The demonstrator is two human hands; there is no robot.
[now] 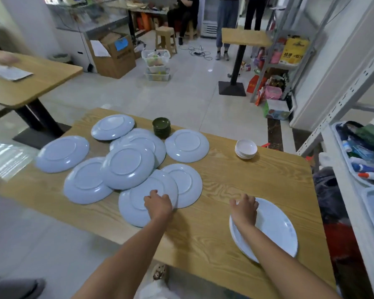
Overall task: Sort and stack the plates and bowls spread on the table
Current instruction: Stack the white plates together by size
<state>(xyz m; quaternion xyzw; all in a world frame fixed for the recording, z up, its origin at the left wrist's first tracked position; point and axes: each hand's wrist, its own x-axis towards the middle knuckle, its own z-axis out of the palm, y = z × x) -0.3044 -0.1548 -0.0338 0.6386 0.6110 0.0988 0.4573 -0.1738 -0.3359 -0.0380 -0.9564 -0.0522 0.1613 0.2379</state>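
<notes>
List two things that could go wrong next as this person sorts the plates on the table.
1. The left hand rests on the nearest upside-down plate, which overlaps its neighbours; pulling it may drag or rattle the pile.
2. The right hand presses the upright plate lying close to the table's near edge; a shove could tip it off.

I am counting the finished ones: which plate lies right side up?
The plate under the right hand, near the table's right edge; the others lie face down.
</notes>
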